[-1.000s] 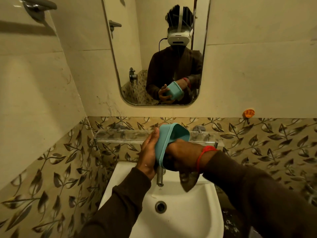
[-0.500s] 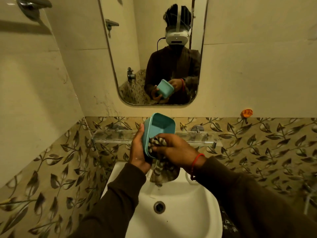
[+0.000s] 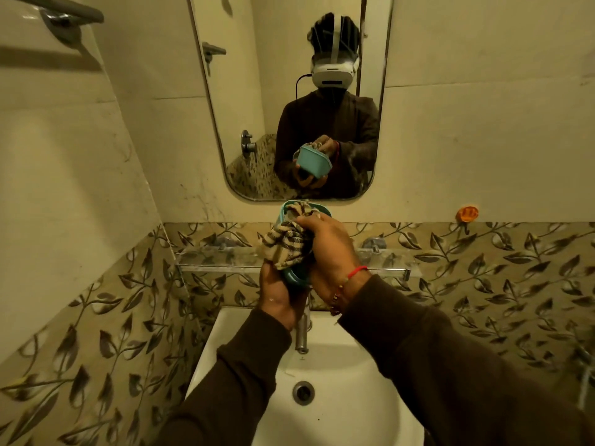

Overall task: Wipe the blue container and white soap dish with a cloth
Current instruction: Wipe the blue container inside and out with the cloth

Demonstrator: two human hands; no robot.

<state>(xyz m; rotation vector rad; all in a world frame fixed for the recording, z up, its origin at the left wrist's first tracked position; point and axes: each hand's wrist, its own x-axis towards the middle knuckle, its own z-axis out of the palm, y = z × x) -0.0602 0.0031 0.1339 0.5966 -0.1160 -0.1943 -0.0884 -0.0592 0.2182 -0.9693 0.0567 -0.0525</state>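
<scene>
I hold the blue container (image 3: pixel 294 275) up in front of me above the sink, its open side turned toward me. My left hand (image 3: pixel 279 294) grips it from below. My right hand (image 3: pixel 328 249) clutches a striped brown-and-cream cloth (image 3: pixel 287 241) and presses it into the container's opening. The cloth and my hands hide most of the container; only its top rim and lower edge show. The mirror (image 3: pixel 289 98) reflects the container's outer side and both hands. No white soap dish is in view.
A white sink (image 3: pixel 338 375) with a metal tap (image 3: pixel 302 333) lies below my hands. A glass shelf (image 3: pixel 222 257) runs along the tiled wall behind them. An orange hook (image 3: pixel 467 214) sits on the right wall, a metal towel bar (image 3: pixel 67 14) at the top left.
The container has been raised and turned so its opening faces me more. My right hand has pushed the cloth from the lower edge up into the opening.
</scene>
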